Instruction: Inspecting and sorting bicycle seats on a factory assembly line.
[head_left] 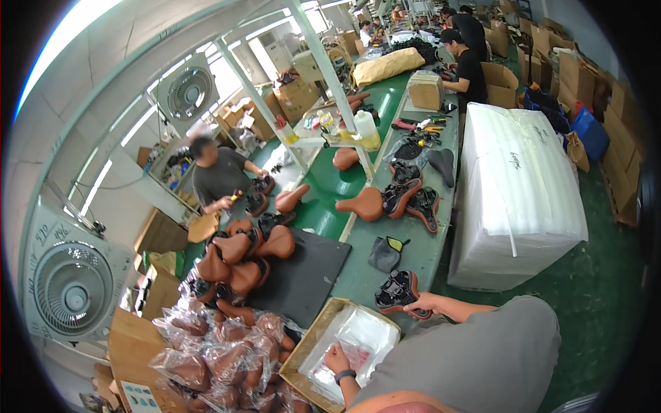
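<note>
My right hand (pixel 425 303) grips a bicycle saddle (pixel 396 292) by its edge. The saddle lies upside down at the bench's near right, its black underside up and its brown rim showing. My left hand (pixel 337 358) is over an open carton (pixel 315 329) lined with flat clear plastic bags (pixel 358 323), some with red print. Its fingers are curled closed; whatever they may pinch is too small to make out. Beyond the right hand lies a grey and black cloth pouch (pixel 387 253) with a yellow-green edge.
Brown saddles (pixel 242 249) are piled on a black mat (pixel 311 275); bagged saddles (pixel 237 354) heap at near left. More overturned saddles (pixel 402 196) lie ahead. A tall white wrapped stack (pixel 516 199) stands right of the bench. Across it a person (pixel 219 172) handles saddles.
</note>
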Demonstrator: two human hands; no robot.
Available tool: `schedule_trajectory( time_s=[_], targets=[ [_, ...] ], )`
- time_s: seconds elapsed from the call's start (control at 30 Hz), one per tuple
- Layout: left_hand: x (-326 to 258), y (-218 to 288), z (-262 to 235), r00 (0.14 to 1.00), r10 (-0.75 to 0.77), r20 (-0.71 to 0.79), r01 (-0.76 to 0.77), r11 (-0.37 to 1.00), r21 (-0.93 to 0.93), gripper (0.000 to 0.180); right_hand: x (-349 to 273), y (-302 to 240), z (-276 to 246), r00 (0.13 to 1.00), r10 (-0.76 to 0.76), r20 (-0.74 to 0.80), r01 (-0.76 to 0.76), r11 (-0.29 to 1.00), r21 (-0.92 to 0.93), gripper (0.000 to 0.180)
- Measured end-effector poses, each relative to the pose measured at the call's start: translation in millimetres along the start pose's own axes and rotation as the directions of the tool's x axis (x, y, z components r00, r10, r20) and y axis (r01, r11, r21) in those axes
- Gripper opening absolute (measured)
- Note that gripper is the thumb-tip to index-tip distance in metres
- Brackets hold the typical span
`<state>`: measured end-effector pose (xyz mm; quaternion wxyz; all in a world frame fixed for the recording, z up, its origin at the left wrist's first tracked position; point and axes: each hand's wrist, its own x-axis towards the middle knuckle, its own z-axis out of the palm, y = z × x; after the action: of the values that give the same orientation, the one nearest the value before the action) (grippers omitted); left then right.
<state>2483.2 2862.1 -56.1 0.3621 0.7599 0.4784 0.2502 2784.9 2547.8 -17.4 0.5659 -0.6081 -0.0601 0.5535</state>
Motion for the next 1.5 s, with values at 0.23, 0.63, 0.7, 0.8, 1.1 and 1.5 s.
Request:
schedule_trajectory(
  time_s=[0.23, 0.63, 0.7, 0.8, 1.1, 1.5],
  targets=[
    [-58, 85, -86, 0.995, -0.073, 0.063, 0.089, 0.952, -0.293, 0.03, -64, -83, 107, 0.874, -0.114, 0.473, -0.093, 0.915, 0.392, 0.062],
    [-118, 146, -108, 0.809, -0.141, 0.571, 0.525, 0.61, -0.593, 0.03, -50, -91, 184, 0.798, 0.165, 0.58, -0.294, 0.946, 0.136, 0.036],
    [-117, 139, -105, 0.819, -0.261, 0.51, 0.571, 0.454, -0.684, 0.027, -43, -94, 180, 0.758, 0.161, 0.632, -0.347, 0.92, 0.181, 0.039],
    [-99, 115, -113, 0.805, -0.214, 0.553, 0.592, 0.23, -0.772, 0.024, -70, -122, 180, 0.792, 0.063, 0.607, -0.223, 0.956, 0.193, 0.042],
    [-50, 173, -236, 0.816, -0.224, 0.532, 0.514, -0.138, -0.846, 0.02, -51, -157, 153, 0.774, -0.146, 0.616, -0.098, 0.934, 0.345, 0.05],
    [75, 272, -163, 0.732, 0.543, 0.412, -0.208, 0.754, -0.623, 0.006, 53, -182, 210, 0.846, -0.513, 0.147, 0.525, 0.751, -0.401, 0.089]
  ],
)
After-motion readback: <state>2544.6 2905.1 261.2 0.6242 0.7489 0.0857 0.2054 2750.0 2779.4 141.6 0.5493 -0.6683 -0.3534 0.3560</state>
